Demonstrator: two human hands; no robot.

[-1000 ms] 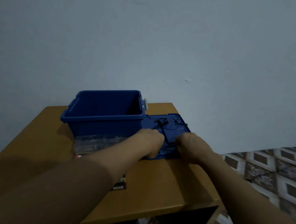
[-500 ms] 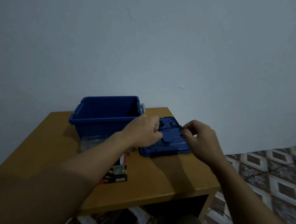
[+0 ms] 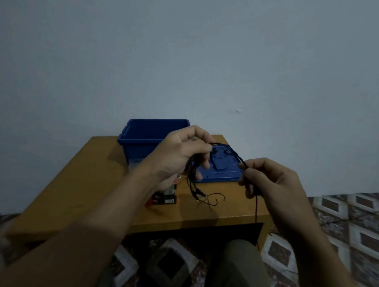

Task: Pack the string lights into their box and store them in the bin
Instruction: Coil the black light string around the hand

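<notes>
Thin black string lights point(image 3: 203, 193) stretch between both hands above the wooden table point(image 3: 88, 181). My left hand point(image 3: 181, 154) grips one bunch, whose loose loops hang down onto the table. My right hand point(image 3: 270, 181) pinches the other end, and one strand dangles past the table's front edge. Behind my left hand stands the open blue bin point(image 3: 144, 134). Its blue lid point(image 3: 224, 167) lies flat to the right of the bin, under the wire. A dark printed box point(image 3: 165, 197) lies on the table, partly hidden by my left forearm.
A clear plastic piece point(image 3: 133, 162) sits in front of the bin. A plain wall stands close behind the table. Patterned tile floor point(image 3: 357, 220) spreads to the right and below, and my knee point(image 3: 238, 268) is under the table's front edge.
Both hands have lifted the string lights off the blue lid and pulled them toward me and apart. The view has tilted down and back, showing the floor and my knee.
</notes>
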